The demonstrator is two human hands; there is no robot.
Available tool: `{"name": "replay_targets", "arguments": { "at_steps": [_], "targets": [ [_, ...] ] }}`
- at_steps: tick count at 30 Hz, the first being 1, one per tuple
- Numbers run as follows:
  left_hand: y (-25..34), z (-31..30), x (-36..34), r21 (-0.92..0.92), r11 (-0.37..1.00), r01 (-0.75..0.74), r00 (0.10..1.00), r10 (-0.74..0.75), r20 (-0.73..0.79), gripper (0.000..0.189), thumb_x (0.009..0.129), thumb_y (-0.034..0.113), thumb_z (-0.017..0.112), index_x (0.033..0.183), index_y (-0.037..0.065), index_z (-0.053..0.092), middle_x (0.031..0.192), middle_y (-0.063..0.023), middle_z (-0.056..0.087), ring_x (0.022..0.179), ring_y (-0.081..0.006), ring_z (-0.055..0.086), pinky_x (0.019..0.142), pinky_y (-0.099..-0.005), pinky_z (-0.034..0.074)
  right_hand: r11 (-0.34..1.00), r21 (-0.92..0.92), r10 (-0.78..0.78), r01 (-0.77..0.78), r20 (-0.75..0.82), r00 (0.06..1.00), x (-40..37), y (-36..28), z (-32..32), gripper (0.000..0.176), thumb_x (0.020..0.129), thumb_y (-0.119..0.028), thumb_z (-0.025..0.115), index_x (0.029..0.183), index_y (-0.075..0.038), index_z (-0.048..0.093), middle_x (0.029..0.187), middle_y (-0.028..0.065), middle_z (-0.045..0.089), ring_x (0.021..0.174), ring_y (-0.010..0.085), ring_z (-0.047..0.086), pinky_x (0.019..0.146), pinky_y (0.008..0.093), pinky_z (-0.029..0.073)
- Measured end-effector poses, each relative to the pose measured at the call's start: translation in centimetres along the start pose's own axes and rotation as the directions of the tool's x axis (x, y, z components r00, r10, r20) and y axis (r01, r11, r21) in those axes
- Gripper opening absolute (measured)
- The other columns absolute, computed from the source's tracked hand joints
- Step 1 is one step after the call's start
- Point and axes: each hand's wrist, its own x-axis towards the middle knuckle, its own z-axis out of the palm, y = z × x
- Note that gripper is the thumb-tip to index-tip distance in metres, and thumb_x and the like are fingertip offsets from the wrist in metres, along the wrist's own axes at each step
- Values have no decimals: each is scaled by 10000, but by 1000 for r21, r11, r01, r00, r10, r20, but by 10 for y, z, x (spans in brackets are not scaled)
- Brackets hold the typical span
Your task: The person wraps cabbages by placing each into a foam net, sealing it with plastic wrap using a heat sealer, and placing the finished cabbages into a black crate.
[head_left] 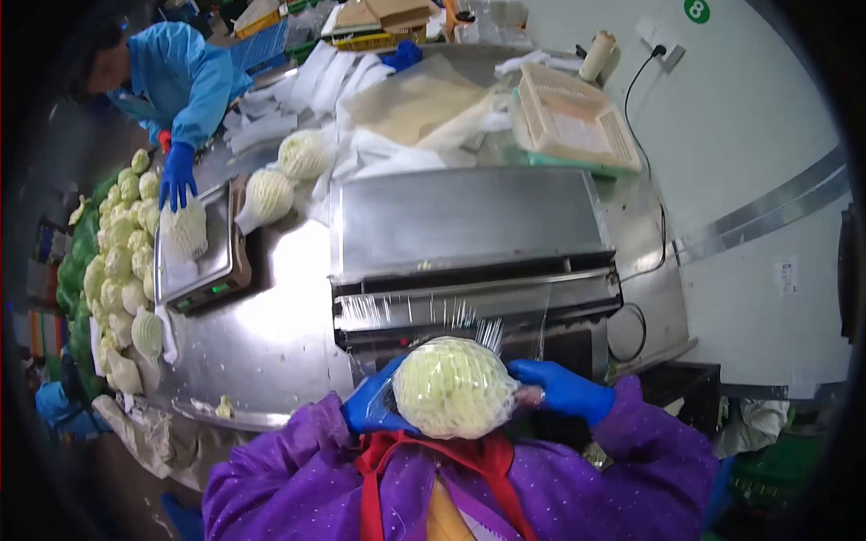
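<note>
A pale green-white cabbage (456, 388) in a white foam net and clear film is between my two gloved hands, close to my chest. My left hand (374, 403), in a blue glove, is closed against its left side, with its fingers partly hidden behind it. On the right end, my right hand (570, 392), gloved in blue too, grips the cabbage and gathered film. Just beyond it stands the metal wrapping machine (465, 216), with clear film (415, 311) stretched along its front edge.
At left, a co-worker's blue-gloved hand (179, 176) touches a netted cabbage (184, 230) on a weighing scale (236, 270). Many cabbages (117, 261) are piled beside it. Foam nets (325, 81) and a plastic basket (577, 113) lie at the back. A cord (663, 216) runs down at right.
</note>
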Motion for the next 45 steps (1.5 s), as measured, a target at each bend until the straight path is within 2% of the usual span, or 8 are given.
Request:
{"name": "replay_targets", "arguments": {
  "at_steps": [3, 8, 18, 23, 30, 34, 37, 45],
  "targets": [
    [-70, 10, -31, -71, 994, 82, 994, -87, -60, 978, 683, 240, 799, 1431, 34, 205, 1410, -125, 359, 1292, -233, 363, 1065, -373, 312, 585, 798, 220, -144, 14, 975, -28, 29, 18, 477, 943, -361, 474, 1269, -12, 494, 1171, 90, 573, 1080, 159, 537, 911, 308, 429],
    [-48, 17, -24, -174, 977, 121, 993, -121, 11, 944, 715, 273, 734, 1438, 30, 178, 1432, -132, 325, 1315, -236, 331, 1090, -374, 267, 985, -158, -149, 76, -532, 833, -15, 33, 60, 183, 867, -158, 633, 928, 11, 601, 855, 19, 560, 819, 91, 506, 745, 270, 437],
    [-28, -6, -49, -434, 873, 222, 975, -194, 109, 875, 790, 267, 685, 1451, 38, 160, 1460, -123, 282, 1347, -239, 278, 1113, -376, 226, 989, 41, -2, 140, -955, 296, 8, 34, 110, 268, 948, -225, 527, 751, -44, 550, 671, -66, 443, 653, 29, 362, 564, 212, 334],
    [-51, -30, -88, 18, 998, 52, 956, -44, -289, 371, 921, 190, 549, 1242, 6, 522, 1157, -115, 596, 1036, -188, 573, 888, -307, 462, 981, 53, 27, 188, -990, 139, 17, 56, 150, 295, 950, -260, 523, 718, -77, 518, 621, -68, 416, 561, 21, 348, 489, 214, 298],
    [-38, -55, -129, -265, 964, 25, 972, -85, -221, 406, 954, 291, 435, 1140, -52, 544, 1007, -168, 640, 824, -201, 654, 792, -309, 496, 948, 20, -12, 317, -995, 97, 23, 59, 156, 291, 957, -273, 506, 728, -93, 509, 642, -65, 434, 564, 17, 360, 499, 203, 296],
    [-61, -21, -128, 263, 959, 104, 922, 6, -388, 197, 818, 50, 646, 1014, 38, 623, 802, 2, 599, 698, -69, 530, 674, -212, 426, 946, -3, -51, 325, -989, 139, 30, 51, 153, 282, 952, -271, 518, 732, -95, 513, 649, -68, 432, 577, 18, 361, 511, 199, 297],
    [-81, -15, -113, -8, 1000, 6, 821, -10, -571, 48, 810, 47, 661, 838, 29, 626, 725, 39, 554, 648, -39, 458, 618, -203, 382, 950, -15, -78, 313, -978, 191, 31, 41, 144, 294, 955, -253, 514, 714, -84, 501, 620, -71, 385, 557, 17, 343, 490, 212, 282],
    [-109, -57, -63, 384, 923, 27, 479, 325, -815, 163, 834, 145, 663, 771, 14, 588, 612, -13, 533, 589, -54, 455, 546, -253, 398, 975, -179, -209, 135, -943, 258, 73, 84, 96, 253, 933, -195, 523, 750, -21, 527, 626, 18, 477, 615, 88, 389, 537, 285, 362]
  ]
}}
